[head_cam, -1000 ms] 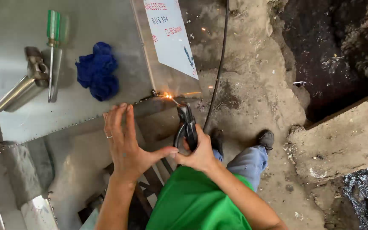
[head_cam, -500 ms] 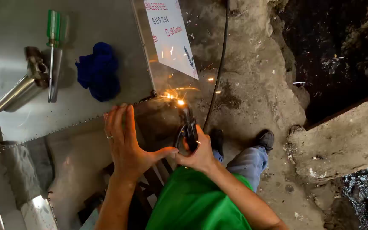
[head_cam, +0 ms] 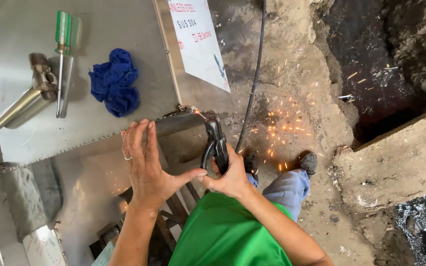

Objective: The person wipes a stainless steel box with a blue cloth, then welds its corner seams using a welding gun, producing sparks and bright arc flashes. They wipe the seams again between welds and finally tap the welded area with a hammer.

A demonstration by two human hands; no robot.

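Sparks at the sheet's corner

Tightly curled, the right hand (head_cam: 230,177) grips the black electrode holder (head_cam: 216,145), whose tip glows at the steel sheet (head_cam: 124,59) corner. The left hand (head_cam: 146,165) lies flat with fingers (head_cam: 139,135) straight and close together, pressing the sheet's edge. On the sheet lie a blue rag (head_cam: 114,81), a green-handled screwdriver (head_cam: 62,54) and a metal tube (head_cam: 20,106). Sparks scatter over the ground beyond the corner.

single head-worn view, looking steeply down, close above steel sheet (head_cam: 104,59) and dirt floor (head_cam: 321,88)
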